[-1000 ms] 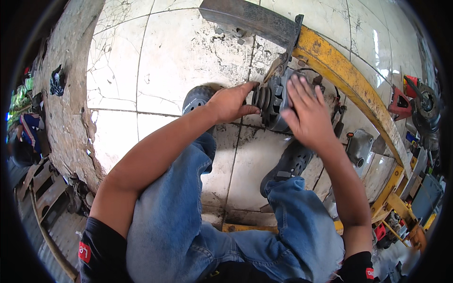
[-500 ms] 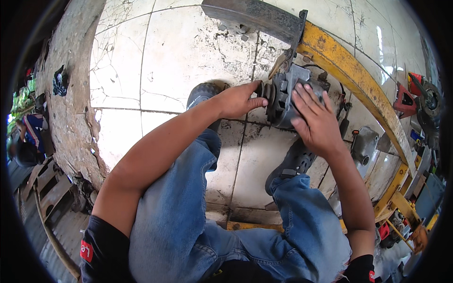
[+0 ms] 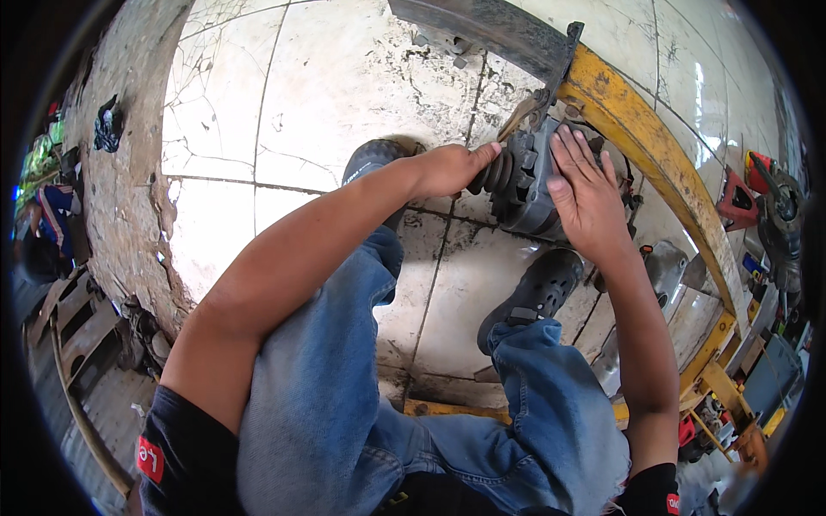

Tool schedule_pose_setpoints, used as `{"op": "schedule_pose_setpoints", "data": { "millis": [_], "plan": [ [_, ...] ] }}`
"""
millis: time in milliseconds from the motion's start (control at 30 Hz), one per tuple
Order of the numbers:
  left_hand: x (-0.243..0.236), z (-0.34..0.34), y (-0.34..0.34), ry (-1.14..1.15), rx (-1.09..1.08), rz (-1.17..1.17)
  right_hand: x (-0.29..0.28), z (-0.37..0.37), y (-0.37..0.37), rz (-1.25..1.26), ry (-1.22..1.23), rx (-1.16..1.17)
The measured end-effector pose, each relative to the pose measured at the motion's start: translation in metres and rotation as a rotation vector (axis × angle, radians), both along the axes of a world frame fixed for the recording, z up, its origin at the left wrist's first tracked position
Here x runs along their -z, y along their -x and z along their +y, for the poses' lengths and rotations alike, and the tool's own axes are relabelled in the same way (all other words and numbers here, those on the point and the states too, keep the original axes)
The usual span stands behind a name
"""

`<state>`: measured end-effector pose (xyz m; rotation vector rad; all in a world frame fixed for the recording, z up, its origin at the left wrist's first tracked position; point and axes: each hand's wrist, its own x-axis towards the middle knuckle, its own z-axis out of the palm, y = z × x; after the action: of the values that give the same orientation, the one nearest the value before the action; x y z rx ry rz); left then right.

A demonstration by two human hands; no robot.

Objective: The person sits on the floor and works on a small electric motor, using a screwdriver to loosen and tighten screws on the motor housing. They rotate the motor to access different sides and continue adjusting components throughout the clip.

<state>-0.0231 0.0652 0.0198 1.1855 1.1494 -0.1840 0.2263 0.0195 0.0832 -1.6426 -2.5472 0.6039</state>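
A grey metal alternator-like unit [image 3: 532,215] with a ribbed body rests on the tiled floor between my feet. From its left side sticks out a dark grooved pulley [image 3: 499,170]. My left hand [image 3: 454,168] is closed round the pulley's outer end; its lower fingers are mostly hidden. On the unit's upper right side my right hand [image 3: 589,193] lies flat, fingers stretched and thumb apart. The unit's far end is partly covered by that hand.
A curved yellow metal beam [image 3: 637,103] with a dark end passes close behind the unit. Small metal pieces [image 3: 459,53] lie beyond. At right are a grey metal casing [image 3: 664,267] and a red stand [image 3: 736,199]. My shoes [image 3: 538,288] flank the unit.
My left hand has turned and closed further round the pulley. The unit's pulley side looks slightly turned, while my right hand stays flat on the housing. The whole view has shifted slightly.
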Motion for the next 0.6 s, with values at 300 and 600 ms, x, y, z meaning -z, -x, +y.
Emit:
{"op": "schedule_pose_setpoints", "data": {
  "millis": [300, 600],
  "plan": [
    [-0.014, 0.008, -0.01, 0.304, -0.238, 0.014, 0.004, -0.002, -0.001, 0.042, -0.024, -0.042],
    [-0.01, 0.001, 0.009, 0.362, -0.266, -0.19, -0.008, -0.016, -0.001, 0.005, 0.026, -0.08]
  ]
}}
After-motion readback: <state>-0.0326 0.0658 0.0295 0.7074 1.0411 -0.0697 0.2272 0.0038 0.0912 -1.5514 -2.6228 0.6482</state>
